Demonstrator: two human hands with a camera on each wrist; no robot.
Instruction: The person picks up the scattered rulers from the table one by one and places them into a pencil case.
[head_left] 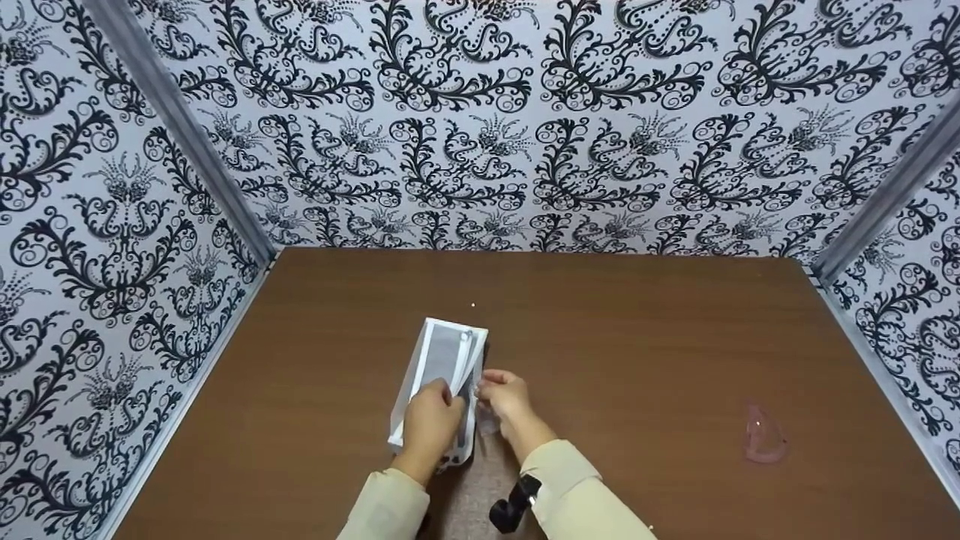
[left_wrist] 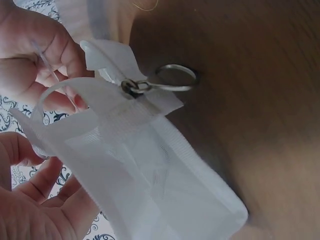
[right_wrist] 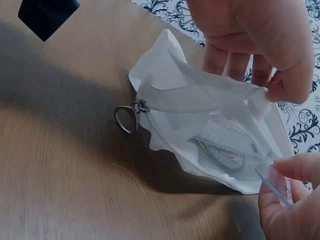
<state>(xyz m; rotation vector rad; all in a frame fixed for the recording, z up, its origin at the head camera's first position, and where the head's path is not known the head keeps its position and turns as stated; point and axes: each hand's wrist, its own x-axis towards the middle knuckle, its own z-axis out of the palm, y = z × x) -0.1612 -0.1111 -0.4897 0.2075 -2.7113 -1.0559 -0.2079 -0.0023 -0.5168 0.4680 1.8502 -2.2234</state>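
Note:
A white mesh zip pouch (head_left: 439, 352) lies on the wooden table, with a metal ring (left_wrist: 172, 88) on its zipper pull. My left hand (head_left: 431, 420) grips the pouch by its edge, thumb and fingers pinching the rim in the right wrist view. At the unzipped side, my right hand (head_left: 514, 405) pinches a clear straight-edged plastic piece (right_wrist: 276, 181), like a ruler or set square, at the opening. Through the mesh shows a curved clear piece with green markings (right_wrist: 227, 159), protractor-like. Just how far the held piece reaches inside I cannot tell.
A pink translucent D-shaped protractor (head_left: 769, 453) lies apart on the right side of the brown table (head_left: 637, 337). Black-and-white patterned walls (head_left: 480, 135) enclose the back and sides. A black strap end (head_left: 510, 511) hangs at the right sleeve.

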